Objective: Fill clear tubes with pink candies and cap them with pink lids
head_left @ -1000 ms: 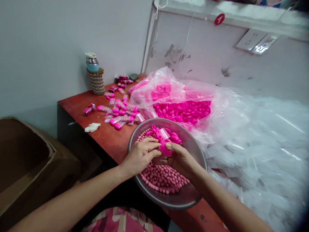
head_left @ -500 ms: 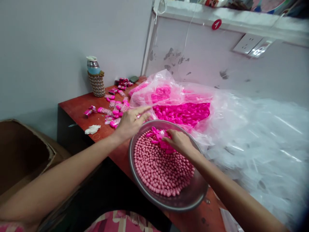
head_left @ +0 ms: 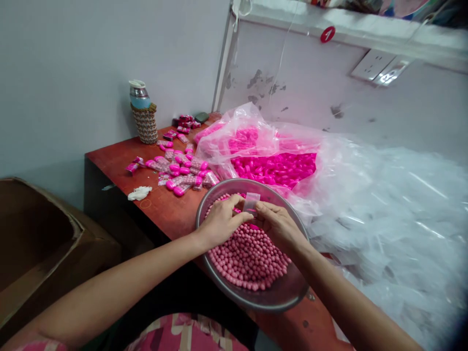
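Observation:
Over a metal bowl [head_left: 256,307], my two hands meet at a small clear plastic container [head_left: 251,202]. My right hand [head_left: 281,225] pinches it from the right with thumb and fingers. My left hand [head_left: 221,220] closes on its left side, thumb and fingertips at its edge. Beneath them the bowl holds many round pink balls [head_left: 248,263]. Some bright pink plastic pieces lie among the balls, mostly hidden behind my hands. Left of the bowl, several filled clear containers with pink caps [head_left: 190,179] lie heaped on the red table [head_left: 161,214].
Behind the bowl an opened plastic bag holds bright pink plastic pieces [head_left: 276,169]. A large pile of clear plastic [head_left: 387,209] covers the right side. A flask in a knitted sleeve [head_left: 145,124] stands at the back left. An open cardboard box [head_left: 89,248] sits lower left.
My left hand has moved from beyond the bowl's rim in over it and met my right hand. A clear container now shows between them. Another filled container lies on the heap.

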`<state>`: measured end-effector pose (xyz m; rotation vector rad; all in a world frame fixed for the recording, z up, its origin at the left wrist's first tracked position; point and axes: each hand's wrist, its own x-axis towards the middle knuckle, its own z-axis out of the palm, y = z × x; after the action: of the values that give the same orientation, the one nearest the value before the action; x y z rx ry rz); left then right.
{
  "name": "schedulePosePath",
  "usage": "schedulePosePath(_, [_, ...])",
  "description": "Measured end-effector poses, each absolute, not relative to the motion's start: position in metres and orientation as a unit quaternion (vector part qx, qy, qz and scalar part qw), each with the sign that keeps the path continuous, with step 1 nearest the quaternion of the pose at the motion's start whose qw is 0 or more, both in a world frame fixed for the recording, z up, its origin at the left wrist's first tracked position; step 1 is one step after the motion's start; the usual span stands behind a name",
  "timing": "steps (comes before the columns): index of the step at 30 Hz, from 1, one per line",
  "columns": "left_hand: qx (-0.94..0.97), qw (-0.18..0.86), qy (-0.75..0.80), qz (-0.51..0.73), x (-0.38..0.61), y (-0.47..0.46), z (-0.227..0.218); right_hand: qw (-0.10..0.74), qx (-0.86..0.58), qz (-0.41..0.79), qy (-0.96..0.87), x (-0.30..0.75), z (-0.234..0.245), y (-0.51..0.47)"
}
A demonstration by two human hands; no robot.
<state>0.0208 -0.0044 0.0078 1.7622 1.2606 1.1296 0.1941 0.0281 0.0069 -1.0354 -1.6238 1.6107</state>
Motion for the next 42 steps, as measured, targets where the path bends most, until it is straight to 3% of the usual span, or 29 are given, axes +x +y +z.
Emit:
schedulePosePath(2, [0.672, 0.338, 0.485, 0.447, 0.023, -0.006, 0.008, 0.298, -0.413, 0.540, -0.670, 0.196, 0.011, 0.022])
schedulePosePath(5, [0.702, 0.312, 0.485, 0.418, 0.022, -0.009, 0.012, 0.275, -0.407, 0.301, -0.817, 0.203, 0.026, 0.020])
schedulePosePath(9, [0.776, 0.241, 0.465, 0.351, 0.020, -0.015, 0.018, 0.134, -0.288, 0.058, -0.947, 0.210, 0.045, 0.019])
schedulePosePath(15, [0.713, 0.290, 0.493, 0.406, 0.008, -0.012, 0.007, -0.102, -0.330, 0.005, -0.939, 0.210, 0.021, 0.021])
schedulePosePath(19, [0.659, 0.321, 0.506, 0.455, 0.001, -0.009, -0.001, -0.161, -0.262, 0.020, -0.951, 0.191, -0.006, 0.019])
schedulePosePath(23, [0.641, 0.312, 0.515, 0.475, 0.000, -0.010, -0.001, -0.110, -0.230, 0.099, -0.962, 0.161, -0.022, 0.012])
schedulePosePath(27, [0.625, 0.317, 0.513, 0.495, 0.000, -0.011, -0.002, -0.018, -0.285, 0.312, -0.906, 0.148, -0.024, 0.011])
schedulePosePath(33, [0.577, 0.372, 0.499, 0.529, -0.001, -0.012, -0.004, 0.121, -0.342, 0.637, -0.680, 0.169, -0.006, 0.016])
schedulePosePath(39, [0.629, 0.419, 0.478, 0.448, 0.007, -0.022, 0.007, 0.275, -0.375, 0.673, -0.576, 0.185, 0.007, 0.009])
schedulePosePath(42, [0.635, 0.466, 0.436, 0.435, 0.015, -0.023, 0.008, 0.293, -0.375, 0.631, -0.612, 0.190, 0.009, 0.006])
